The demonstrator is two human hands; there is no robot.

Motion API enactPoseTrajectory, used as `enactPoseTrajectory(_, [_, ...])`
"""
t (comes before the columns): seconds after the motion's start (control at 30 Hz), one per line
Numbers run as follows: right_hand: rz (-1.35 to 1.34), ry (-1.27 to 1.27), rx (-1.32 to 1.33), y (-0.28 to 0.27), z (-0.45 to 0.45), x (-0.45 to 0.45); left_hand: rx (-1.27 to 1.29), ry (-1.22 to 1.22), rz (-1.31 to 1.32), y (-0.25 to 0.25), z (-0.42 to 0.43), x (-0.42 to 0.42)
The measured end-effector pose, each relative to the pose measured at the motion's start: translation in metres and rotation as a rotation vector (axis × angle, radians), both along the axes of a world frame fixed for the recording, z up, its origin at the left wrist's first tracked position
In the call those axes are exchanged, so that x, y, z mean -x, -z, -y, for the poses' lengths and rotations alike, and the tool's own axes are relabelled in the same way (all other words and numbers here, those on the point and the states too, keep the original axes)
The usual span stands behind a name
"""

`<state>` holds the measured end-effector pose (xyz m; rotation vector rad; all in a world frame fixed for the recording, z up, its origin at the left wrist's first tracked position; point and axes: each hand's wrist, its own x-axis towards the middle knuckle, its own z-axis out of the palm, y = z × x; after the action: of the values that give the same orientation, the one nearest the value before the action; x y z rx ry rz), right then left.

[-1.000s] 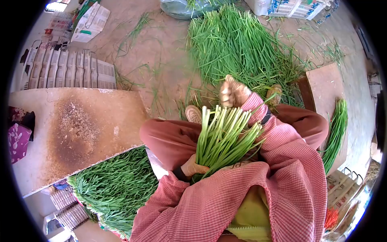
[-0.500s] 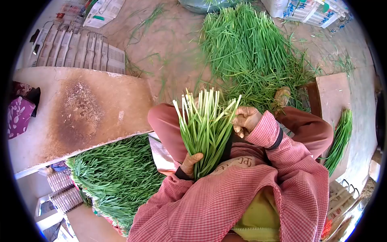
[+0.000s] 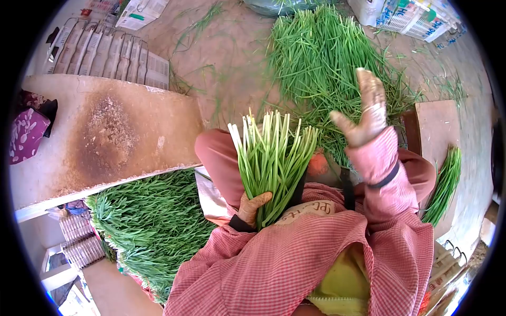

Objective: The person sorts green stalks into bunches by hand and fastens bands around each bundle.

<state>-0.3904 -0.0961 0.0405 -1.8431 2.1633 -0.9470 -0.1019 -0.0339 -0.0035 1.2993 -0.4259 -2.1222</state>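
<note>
My left hand (image 3: pixel 254 208) is wrapped round a bunch of garlic chives (image 3: pixel 271 163), held over my lap with the pale cut ends pointing away from me. The thumb lies across the leaves. Raised to the right, my right hand (image 3: pixel 366 110) has its thumb spread from the fingers and holds nothing. Beyond it a large heap of chives (image 3: pixel 321 58) lies on the floor, loose at its near side.
Stacked chives (image 3: pixel 158 231) fill the lower left beside a stained board (image 3: pixel 179 113). A small bundle of chives (image 3: pixel 445 184) rests on a board at the right. White crates (image 3: pixel 105 52) stand upper left, another white crate (image 3: pixel 411 21) upper right.
My right hand has left the side of the bunch, moved up and to the right, and opened. My left hand still grips the chives, shifted slightly right.
</note>
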Motion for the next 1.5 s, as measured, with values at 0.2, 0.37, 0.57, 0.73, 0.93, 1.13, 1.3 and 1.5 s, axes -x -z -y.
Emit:
enactPoseTrajectory(0.2, [-0.175,-0.449,-0.251,-0.019,0.009,-0.08,0.183,-0.052,0.185,-0.009,-0.003,0.016])
enactPoseTrajectory(0.37, [0.315,-0.738,-0.671,0.052,0.005,-0.076,0.09,-0.119,-0.102,-0.007,-0.005,0.004])
enactPoseTrajectory(0.57, [1.307,-0.609,-0.622,0.073,-0.008,-0.074,-0.03,-0.124,-0.264,0.019,-0.008,-0.013])
enactPoseTrajectory(0.73, [1.415,-0.423,-0.442,0.081,0.014,-0.045,0.017,-0.147,-0.31,0.026,-0.011,-0.017])
enactPoseTrajectory(0.93, [0.803,0.802,-0.046,0.016,0.065,0.097,-0.068,-0.231,-0.295,0.005,-0.014,-0.008])
enactPoseTrajectory(1.13, [0.917,-0.4,-0.14,-0.006,0.019,-0.039,0.113,-0.248,-0.054,0.003,-0.016,0.001])
enactPoseTrajectory(1.3, [0.04,-0.712,-1.027,0.025,0.031,-0.097,0.089,-0.274,-0.081,0.012,-0.021,-0.009])
enactPoseTrajectory(1.5, [1.484,-0.494,-1.139,0.077,0.016,-0.075,-0.07,-0.263,-0.194,0.005,-0.009,-0.008])
